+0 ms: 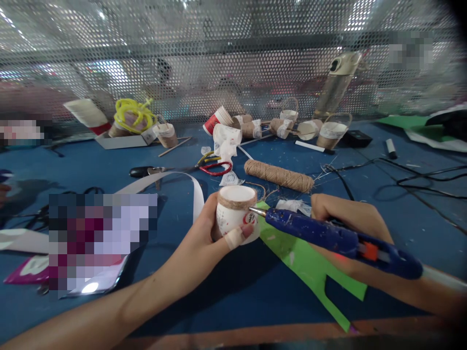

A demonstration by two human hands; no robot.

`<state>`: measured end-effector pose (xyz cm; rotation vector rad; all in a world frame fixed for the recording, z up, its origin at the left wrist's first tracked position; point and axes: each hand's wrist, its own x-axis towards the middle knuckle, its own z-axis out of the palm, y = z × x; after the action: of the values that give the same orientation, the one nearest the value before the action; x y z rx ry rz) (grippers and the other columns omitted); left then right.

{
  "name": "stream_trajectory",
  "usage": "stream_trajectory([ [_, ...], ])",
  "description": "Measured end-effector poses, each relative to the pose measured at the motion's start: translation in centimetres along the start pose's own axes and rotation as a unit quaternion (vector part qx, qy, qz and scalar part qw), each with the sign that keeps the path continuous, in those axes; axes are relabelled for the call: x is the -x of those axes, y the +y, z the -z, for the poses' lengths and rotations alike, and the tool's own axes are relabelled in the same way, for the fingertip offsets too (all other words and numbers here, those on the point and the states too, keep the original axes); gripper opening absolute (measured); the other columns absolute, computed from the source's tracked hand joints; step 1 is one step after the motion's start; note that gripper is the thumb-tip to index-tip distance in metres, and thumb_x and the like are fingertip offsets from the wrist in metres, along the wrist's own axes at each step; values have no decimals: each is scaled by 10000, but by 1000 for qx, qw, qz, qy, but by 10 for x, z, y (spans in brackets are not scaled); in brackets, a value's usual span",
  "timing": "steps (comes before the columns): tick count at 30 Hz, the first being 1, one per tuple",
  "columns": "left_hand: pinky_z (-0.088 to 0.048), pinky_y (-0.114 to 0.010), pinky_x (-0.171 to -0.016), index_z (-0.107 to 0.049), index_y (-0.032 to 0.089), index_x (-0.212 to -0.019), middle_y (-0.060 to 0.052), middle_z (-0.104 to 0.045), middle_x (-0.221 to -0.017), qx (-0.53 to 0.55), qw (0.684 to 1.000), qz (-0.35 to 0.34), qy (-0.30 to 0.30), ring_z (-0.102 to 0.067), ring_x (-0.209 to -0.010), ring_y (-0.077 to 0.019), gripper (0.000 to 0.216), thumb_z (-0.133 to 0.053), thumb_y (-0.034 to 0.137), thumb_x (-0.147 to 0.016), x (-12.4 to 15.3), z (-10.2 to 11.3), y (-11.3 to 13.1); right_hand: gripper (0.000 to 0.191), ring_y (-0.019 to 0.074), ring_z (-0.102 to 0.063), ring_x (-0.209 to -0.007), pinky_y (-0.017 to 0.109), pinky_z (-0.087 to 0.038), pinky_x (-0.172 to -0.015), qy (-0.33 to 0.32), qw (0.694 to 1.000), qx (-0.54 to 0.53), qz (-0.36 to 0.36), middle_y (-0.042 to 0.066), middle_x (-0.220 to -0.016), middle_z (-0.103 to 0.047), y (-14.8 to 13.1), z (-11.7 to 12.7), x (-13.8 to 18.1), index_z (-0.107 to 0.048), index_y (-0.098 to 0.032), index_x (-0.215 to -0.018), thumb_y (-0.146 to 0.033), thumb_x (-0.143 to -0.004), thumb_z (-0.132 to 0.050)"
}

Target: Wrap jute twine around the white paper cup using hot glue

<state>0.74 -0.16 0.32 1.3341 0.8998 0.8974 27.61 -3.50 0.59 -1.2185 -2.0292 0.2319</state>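
Observation:
My left hand is closed around a small white paper cup, its thumb, wrapped in a light bandage, across the front. Twine circles the cup just below its rim. In my right hand is a blue hot glue gun with an orange part on its body. The gun's metal nozzle touches or nearly touches the cup just under the twine. Behind the cup lies a spool of brown twine, with a loose strand leading toward the cup. Green sheet material lies beneath the glue gun.
Red-handled scissors lie behind the cup. Twine-wrapped cups and stacked paper cups line the back, before a perforated metal screen. A bottle stands back right. Black cables cross the right side; a white strip curls left.

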Motion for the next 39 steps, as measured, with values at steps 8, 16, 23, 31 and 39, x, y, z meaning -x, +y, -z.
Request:
stream_trajectory([
  [8,-582,-321,-1023,-673,266,-1358,-50,-770,-1283,1,1000,4,3,-709,-1194,-254,538,-877,443,-893,0,3,-1,312,84,-380,-499,234,-286,-483,-19,1000,-14,-8,-106,-601,-400,4,5,-5,-361,-260,-721,-112,-774,-631],
  [16,-583,-362,-1045,-675,269,-1367,-66,-786,-1327,21,1000,23,5,-715,-1244,-294,563,-891,434,-874,-2,1,5,314,96,-377,-476,239,-280,-437,-6,999,-17,-41,-101,-560,-403,9,2,-15,-352,-271,-686,-164,-788,-629],
  [23,-584,-379,-1057,-703,257,-1367,-89,-788,-1366,49,998,33,2,-703,-1307,-337,576,-903,430,-855,-1,-1,4,259,116,-469,-503,252,-335,-468,26,998,-22,-55,-80,-593,-525,14,-1,-17,-458,-261,-688,-160,-790,-674],
  [31,-591,-340,-939,-760,277,-1294,-80,-816,-1283,128,984,84,-95,-748,-1142,-290,545,-949,376,-792,5,0,6,145,213,-694,-827,326,-515,-716,20,999,-8,-43,24,-1018,-763,17,-4,-22,-605,-269,-913,-217,-887,-738],
  [39,-582,-283,-847,-781,216,-1246,-91,-832,-1125,190,943,139,-235,-766,-1000,-229,488,-920,405,-818,5,2,5,271,249,-692,-828,352,-547,-718,27,1000,7,-6,57,-984,-712,19,-5,-30,-582,-255,-1018,-159,-791,-695],
])
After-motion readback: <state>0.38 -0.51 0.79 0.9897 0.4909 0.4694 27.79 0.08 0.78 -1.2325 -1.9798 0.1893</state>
